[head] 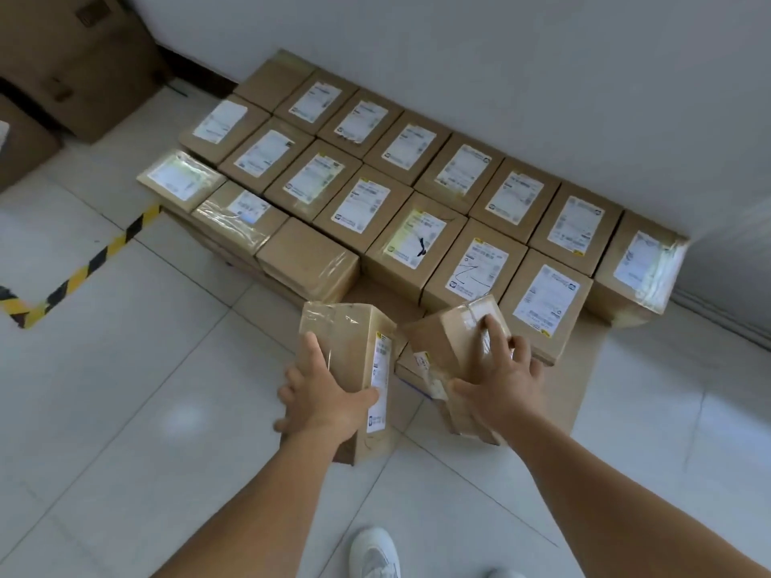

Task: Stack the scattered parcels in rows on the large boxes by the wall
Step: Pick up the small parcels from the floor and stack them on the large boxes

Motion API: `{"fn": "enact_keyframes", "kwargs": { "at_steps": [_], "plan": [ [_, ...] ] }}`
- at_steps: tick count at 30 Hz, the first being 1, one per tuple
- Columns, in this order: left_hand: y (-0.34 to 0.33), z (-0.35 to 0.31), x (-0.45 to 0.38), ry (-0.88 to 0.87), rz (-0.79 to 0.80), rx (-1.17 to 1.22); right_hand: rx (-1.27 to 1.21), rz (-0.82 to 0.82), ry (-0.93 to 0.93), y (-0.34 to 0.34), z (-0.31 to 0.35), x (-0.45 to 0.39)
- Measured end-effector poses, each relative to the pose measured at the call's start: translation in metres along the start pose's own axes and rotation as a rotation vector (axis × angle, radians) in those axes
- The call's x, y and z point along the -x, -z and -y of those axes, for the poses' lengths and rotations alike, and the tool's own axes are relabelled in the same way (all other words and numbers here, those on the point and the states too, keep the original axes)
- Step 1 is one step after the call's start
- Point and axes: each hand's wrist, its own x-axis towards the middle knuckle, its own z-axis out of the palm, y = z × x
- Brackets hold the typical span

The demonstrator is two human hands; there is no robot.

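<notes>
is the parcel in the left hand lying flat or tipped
Tipped: the parcel in the left hand rests on a long edge, its label facing sideways, not up.

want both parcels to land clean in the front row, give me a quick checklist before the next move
1. Left hand grip on the tall taped parcel: ok, fingers wrap its side.
2. Right hand grip on the tilted parcel: not ok, fingers lie spread on top and it leans.
3. Open slot in the front row, between the plain parcel and the labelled ones: ok, bare cardboard shows.
4. Rows already placed sit level: ok.
5. Label of the tall parcel facing up like the rest: not ok, it faces sideways.
6. What lies under the tilted parcel: cannot tell.
</notes>
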Motion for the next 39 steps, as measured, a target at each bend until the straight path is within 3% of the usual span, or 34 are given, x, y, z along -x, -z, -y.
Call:
{"fn": "enact_keyframes", "kwargs": {
  "at_steps": [8,19,23,26,28,31,35,37,39],
  "plan": [
    [0.001,0.037,-0.045,0.155,0.02,0.13,0.207,0.135,0.072,-0.054,0.053,-0.048],
    [-0.021,0.057,-0.086,0.317,-0.03,0.256,0.326,0.357,0.313,-0.085,0.084,-0.141],
    [-0.026,0.055,-0.089,0.347,-0.015,0.283,0.297,0.28,0.377,-0.092,0.091,-0.148],
    [-0.028,0.049,-0.09,0.353,-0.013,0.282,0.281,0.086,0.399,-0.091,0.091,-0.139],
    [-0.027,0.045,-0.09,0.367,-0.009,0.283,0.285,0.01,0.313,-0.095,0.087,-0.131],
    [-0.025,0.044,-0.088,0.386,-0.006,0.292,0.15,0.085,0.093,-0.1,0.088,-0.121],
    [-0.023,0.044,-0.085,0.425,-0.029,0.38,0.053,0.167,0.18,-0.095,0.092,-0.126],
    [-0.024,0.043,-0.086,0.419,-0.041,0.391,0.017,0.104,0.18,-0.093,0.097,-0.132],
    [-0.026,0.041,-0.089,0.407,-0.042,0.384,-0.119,-0.019,0.032,-0.093,0.099,-0.132]
  ]
}}
